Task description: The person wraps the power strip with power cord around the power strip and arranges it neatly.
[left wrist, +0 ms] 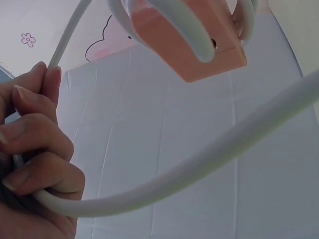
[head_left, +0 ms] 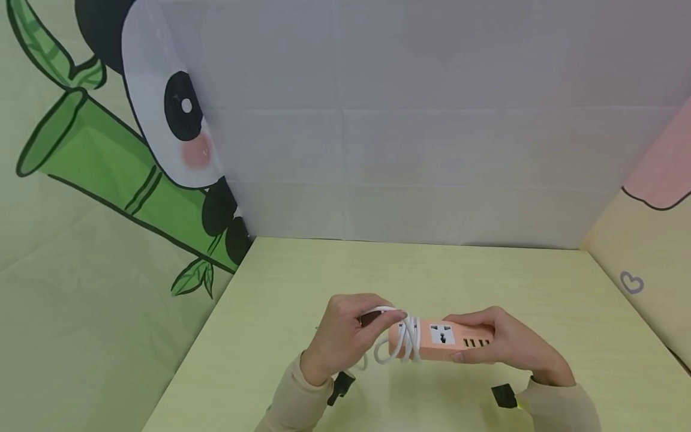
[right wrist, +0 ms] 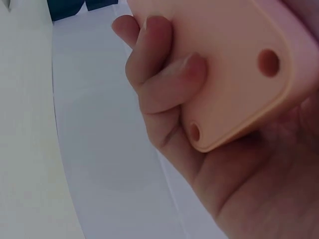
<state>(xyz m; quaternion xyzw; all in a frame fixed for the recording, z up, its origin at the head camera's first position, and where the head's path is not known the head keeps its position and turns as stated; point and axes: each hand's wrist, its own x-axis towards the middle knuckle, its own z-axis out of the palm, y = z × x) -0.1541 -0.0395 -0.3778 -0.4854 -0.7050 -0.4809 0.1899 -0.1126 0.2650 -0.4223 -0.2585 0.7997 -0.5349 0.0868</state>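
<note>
A peach power strip [head_left: 439,353] with a socket and several USB slots is held above the table. My right hand [head_left: 513,342] grips its right end, thumb along the near side; in the right wrist view the fingers curl over the strip's underside [right wrist: 234,74], which has round holes. White cord [head_left: 411,339] is wrapped several times around the left end. My left hand [head_left: 345,333] pinches the cord between thumb and fingers beside the wraps. The left wrist view shows a length of cord [left wrist: 174,175] running from the curled fingers, with a loop hanging below.
The pale yellow tabletop [head_left: 410,270] spreads under both hands. A grey-white sheet [head_left: 432,150] stands behind it. Printed panels rise at the sides, a panda with bamboo [head_left: 124,162] at left. Dark pieces [head_left: 504,396] show by the cuffs.
</note>
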